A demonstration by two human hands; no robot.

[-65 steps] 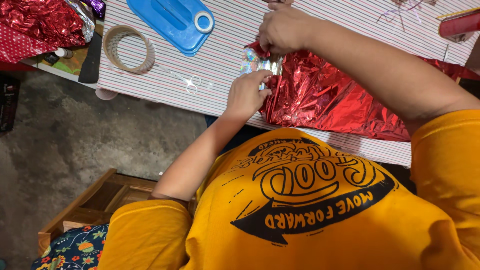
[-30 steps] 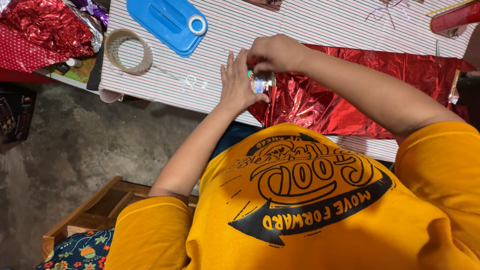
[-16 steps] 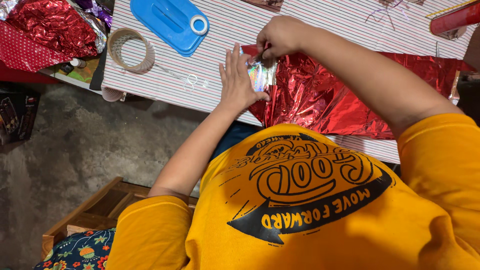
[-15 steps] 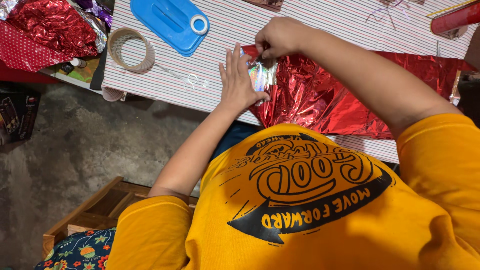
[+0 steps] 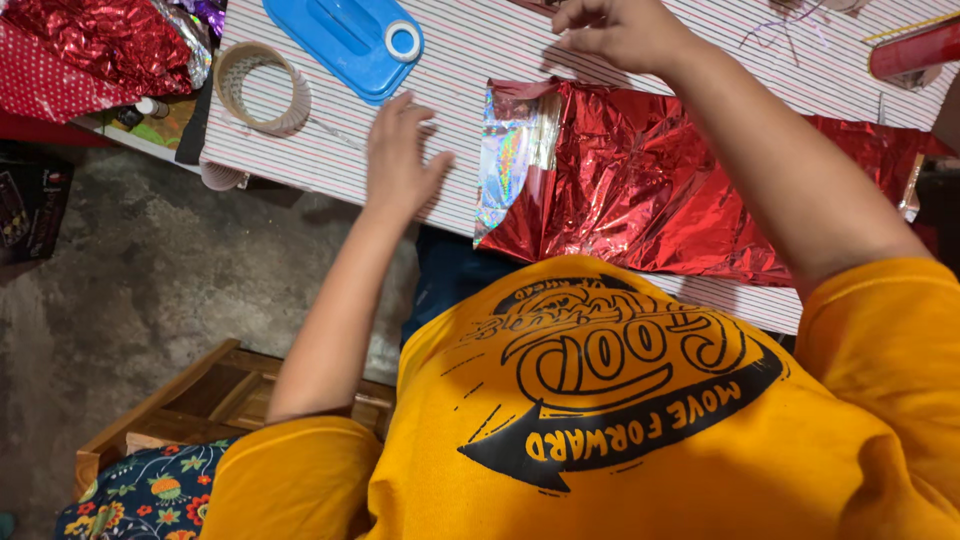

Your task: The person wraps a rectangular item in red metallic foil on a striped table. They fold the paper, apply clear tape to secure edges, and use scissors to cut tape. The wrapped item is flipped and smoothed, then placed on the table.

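Striped table (image 5: 640, 40) bearing a red foil sheet (image 5: 650, 180) — light, limp, slippery, best pinched at an edge — with holographic strip (image 5: 505, 165) beside the spread left hand (image 5: 400, 160); right hand (image 5: 615, 30), loosely curled, holds nothing visible.

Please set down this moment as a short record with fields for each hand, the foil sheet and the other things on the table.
left hand: open, fingers spread, flat on the striped table, holding nothing
right hand: fingers curled at the far side of the foil; any hold cannot be told
red foil sheet: crumpled, lying flat between the hands, a holographic silver strip along its left edge
tape roll: left of the left hand
blue plastic lid: beyond the left hand
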